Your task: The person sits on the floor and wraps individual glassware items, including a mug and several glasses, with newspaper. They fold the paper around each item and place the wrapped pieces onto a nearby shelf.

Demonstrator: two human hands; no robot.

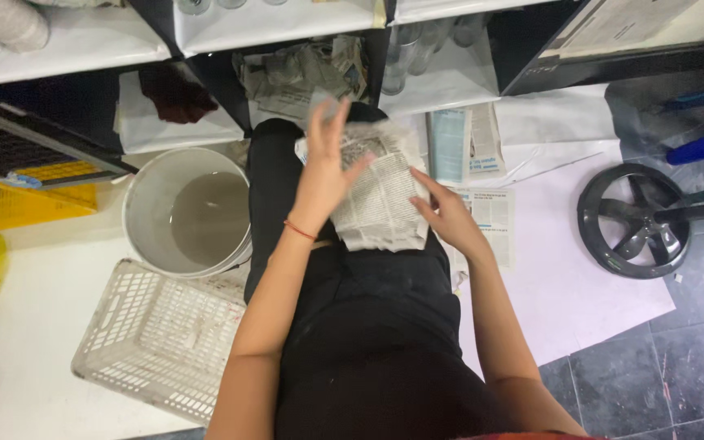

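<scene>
A bundle wrapped in newspaper (380, 200) rests on my lap, against my black trousers. My left hand (323, 167) lies on its left side with fingers spread; a red thread circles that wrist. Its blurred fingertips reach the bundle's top edge, and what they grip there is unclear. My right hand (446, 213) presses against the bundle's right edge, fingers on the paper. What is inside the wrapping is hidden.
A white bucket (148, 191) of cloudy water stands left of my knee, with a white plastic crate (165, 338) below it. Loose newspaper sheets (482, 208) lie on white paper at right. Shelves with glasses (405, 53) and crumpled paper (303, 73) face me. A black wheel (633, 220) lies far right.
</scene>
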